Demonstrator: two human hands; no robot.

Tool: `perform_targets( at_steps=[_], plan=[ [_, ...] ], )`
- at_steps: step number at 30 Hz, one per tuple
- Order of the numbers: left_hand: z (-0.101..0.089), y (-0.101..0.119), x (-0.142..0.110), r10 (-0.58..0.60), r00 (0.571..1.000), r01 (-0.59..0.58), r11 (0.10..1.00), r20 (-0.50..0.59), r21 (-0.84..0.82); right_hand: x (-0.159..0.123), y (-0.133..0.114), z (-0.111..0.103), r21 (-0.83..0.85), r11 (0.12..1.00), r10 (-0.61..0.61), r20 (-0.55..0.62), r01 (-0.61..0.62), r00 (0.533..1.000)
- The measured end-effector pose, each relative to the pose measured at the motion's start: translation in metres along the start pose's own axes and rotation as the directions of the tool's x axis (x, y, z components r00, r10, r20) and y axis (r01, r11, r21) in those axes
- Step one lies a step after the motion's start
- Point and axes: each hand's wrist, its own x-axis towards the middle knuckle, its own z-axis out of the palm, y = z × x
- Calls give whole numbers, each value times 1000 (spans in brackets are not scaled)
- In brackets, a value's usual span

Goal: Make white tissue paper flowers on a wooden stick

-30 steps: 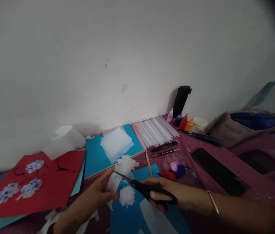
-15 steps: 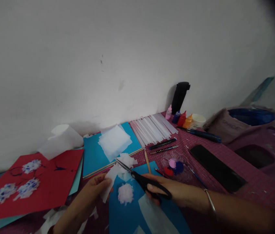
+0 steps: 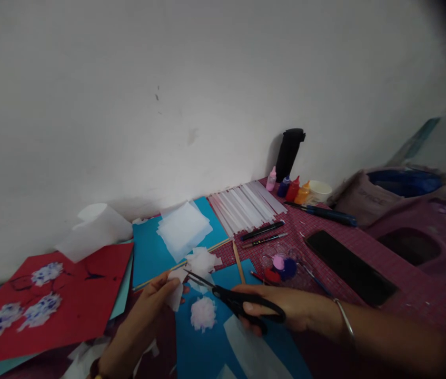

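My left hand [image 3: 155, 296] pinches a small piece of white tissue paper [image 3: 175, 296] between thumb and fingers. My right hand [image 3: 264, 305] grips black-handled scissors [image 3: 226, 297], their blades parted and pointing left, tips close to the paper. Under them lies a blue sheet [image 3: 195, 352] bearing a round pale pink tissue flower [image 3: 202, 314] and a loose translucent white strip [image 3: 250, 350]. Just beyond the blades is a heap of cut white tissue pieces [image 3: 202, 259].
Left lies a red sheet [image 3: 76, 316] with blue-dabbed white flowers. Behind are a stack of white squares [image 3: 184, 229] and white paper strips [image 3: 246, 208]. Right are a paint palette [image 3: 280, 266], paint bottles [image 3: 294, 188], a dark phone [image 3: 351, 267] and a cutter knife [image 3: 321, 213].
The paper in my left hand looks shorter now, and my left hand has shifted slightly up and left. The scissors' tips have drawn a little left and down, with the blades and handles spread wider.
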Motion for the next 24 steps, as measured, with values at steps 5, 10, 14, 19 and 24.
perform_targets(
  at_steps=[5, 10, 14, 19, 24],
  plan=[
    [-2, -1, -7, 81, 995, -88, 987, 60, 131, -2, -2, -1, -131, 991, -9, 11, 11, 1000],
    [-3, -7, -8, 138, 970, -194, 934, 199, 299, 2, -4, 8, -436, 900, -64, -82, 22, 995],
    [-3, -18, -6, 121, 977, -176, 926, 178, 334, 3, -1, 14, -563, 825, -159, -159, 43, 974],
    [6, -22, -5, 97, 990, -119, 963, 101, 243, 5, 1, 13, -564, 825, -168, -192, 32, 967],
    [25, -9, -14, -32, 999, 30, 999, 37, 43, 10, -1, 10, -181, 983, -28, -134, 3, 991]
  ],
)
